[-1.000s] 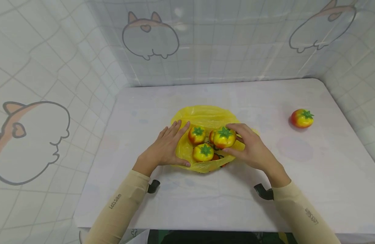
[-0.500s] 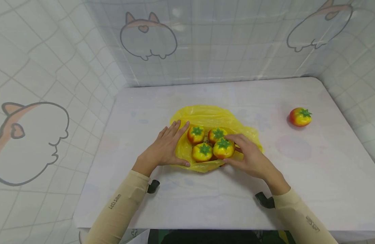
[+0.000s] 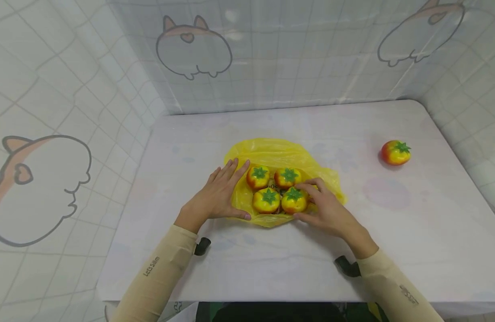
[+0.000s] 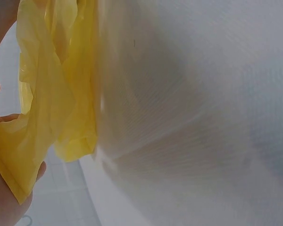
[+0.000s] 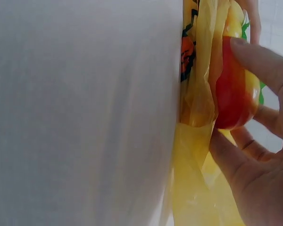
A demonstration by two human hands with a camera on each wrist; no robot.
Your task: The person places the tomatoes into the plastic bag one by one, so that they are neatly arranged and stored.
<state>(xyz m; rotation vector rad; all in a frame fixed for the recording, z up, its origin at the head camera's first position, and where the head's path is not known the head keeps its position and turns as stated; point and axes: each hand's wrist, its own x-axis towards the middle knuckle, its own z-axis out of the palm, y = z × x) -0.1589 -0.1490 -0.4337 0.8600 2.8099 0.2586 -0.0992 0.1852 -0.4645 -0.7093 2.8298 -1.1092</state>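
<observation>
A yellow plastic bag lies spread on the table with its mouth open, several red-and-yellow tomatoes with green star-shaped tops sitting in it. My right hand holds the front-right tomato between thumb and fingers; in the right wrist view this tomato shows its red side against the bag's edge. Fingers spread, my left hand rests on the bag's left edge, beside the rear-left tomato and front-left tomato. Behind the held one sits the rear-right tomato. The left wrist view has yellow film covering part of the hand.
Another tomato lies alone toward the table's right side. A pale cloth covers the table. White tiled-pattern sheets with cartoon drawings hang at the back and sides. Dark wrist straps stick out below both wrists.
My right hand has lowered the tomato toward me into the bag's front-right spot, uncovering the rear-right tomato. The left hand has stayed in place.
</observation>
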